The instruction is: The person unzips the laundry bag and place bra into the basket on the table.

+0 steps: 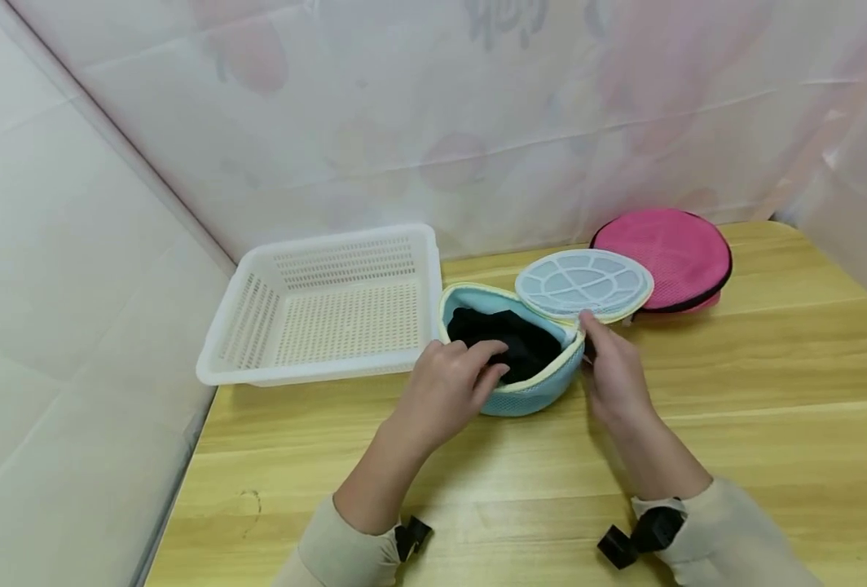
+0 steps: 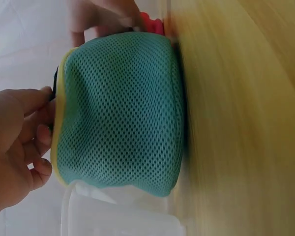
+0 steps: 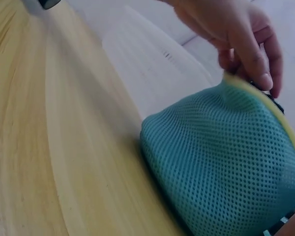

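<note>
A blue-green mesh laundry bag [image 1: 529,401] with yellow trim stands unzipped on the table, its round ribbed lid [image 1: 583,284] folded back to the right. Black cloth [image 1: 507,330] lies bunched inside it. Over the front left of the opening, my left hand [image 1: 444,383] pinches a bit of the black cloth between thumb and fingers; the left wrist view shows this at the yellow rim. On the right side, my right hand [image 1: 617,375] grips the bag's rim near the lid's hinge, thumb on top. The right fingers are partly hidden behind the bag.
A white plastic basket [image 1: 331,368] with slotted walls stands just left of the bag. Behind the lid, at the right, lies a round pink mesh bag [image 1: 668,253] with black trim. The wooden table [image 1: 771,424] meets a pale printed curtain [image 1: 375,139] at the back.
</note>
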`<state>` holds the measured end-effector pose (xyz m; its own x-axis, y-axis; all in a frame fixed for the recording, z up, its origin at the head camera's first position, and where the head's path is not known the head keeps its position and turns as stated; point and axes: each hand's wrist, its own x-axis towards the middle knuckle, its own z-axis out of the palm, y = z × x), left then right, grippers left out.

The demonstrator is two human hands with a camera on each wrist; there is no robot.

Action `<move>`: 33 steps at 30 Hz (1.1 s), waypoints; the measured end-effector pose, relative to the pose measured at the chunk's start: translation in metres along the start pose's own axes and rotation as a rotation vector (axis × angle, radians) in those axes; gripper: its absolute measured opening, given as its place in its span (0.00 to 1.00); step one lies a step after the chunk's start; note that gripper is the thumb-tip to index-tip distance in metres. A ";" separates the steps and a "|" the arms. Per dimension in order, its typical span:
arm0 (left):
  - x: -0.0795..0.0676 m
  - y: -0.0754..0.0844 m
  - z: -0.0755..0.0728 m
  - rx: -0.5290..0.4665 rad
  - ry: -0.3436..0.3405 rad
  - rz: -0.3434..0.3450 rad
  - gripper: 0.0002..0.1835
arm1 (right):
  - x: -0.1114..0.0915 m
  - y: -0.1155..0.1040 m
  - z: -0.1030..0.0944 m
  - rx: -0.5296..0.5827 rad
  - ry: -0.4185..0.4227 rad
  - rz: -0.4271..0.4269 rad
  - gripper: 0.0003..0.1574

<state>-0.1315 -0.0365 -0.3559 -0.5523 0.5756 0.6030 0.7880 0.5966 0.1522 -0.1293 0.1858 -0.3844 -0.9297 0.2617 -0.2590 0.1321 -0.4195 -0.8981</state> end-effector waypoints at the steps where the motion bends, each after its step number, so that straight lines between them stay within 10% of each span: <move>1: 0.000 -0.001 0.000 0.000 0.014 0.003 0.10 | 0.000 0.002 0.001 -0.045 0.004 -0.002 0.15; 6: 0.009 -0.006 0.000 0.002 -0.003 0.008 0.24 | -0.001 0.006 0.008 -0.148 -0.026 -0.068 0.18; 13: 0.030 -0.014 0.000 -0.040 -0.623 -0.161 0.44 | 0.001 0.010 0.011 -0.043 -0.060 -0.126 0.11; 16: 0.032 -0.016 0.002 -0.027 -0.769 -0.200 0.42 | 0.003 0.014 0.013 -0.069 -0.071 -0.114 0.11; 22: 0.027 -0.031 0.002 0.008 -0.635 -0.151 0.29 | 0.007 0.021 0.021 -0.187 -0.014 -0.130 0.14; 28: 0.036 -0.038 -0.006 -0.158 -0.704 -0.220 0.30 | 0.009 0.019 0.026 -0.255 -0.007 -0.138 0.17; 33: 0.057 -0.035 0.008 -0.047 -0.703 -0.271 0.24 | 0.010 0.019 0.027 -0.344 0.019 -0.163 0.22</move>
<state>-0.1926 -0.0202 -0.3326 -0.7598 0.6425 -0.0997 0.6017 0.7529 0.2666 -0.1451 0.1568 -0.3946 -0.9420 0.3182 -0.1067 0.0937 -0.0559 -0.9940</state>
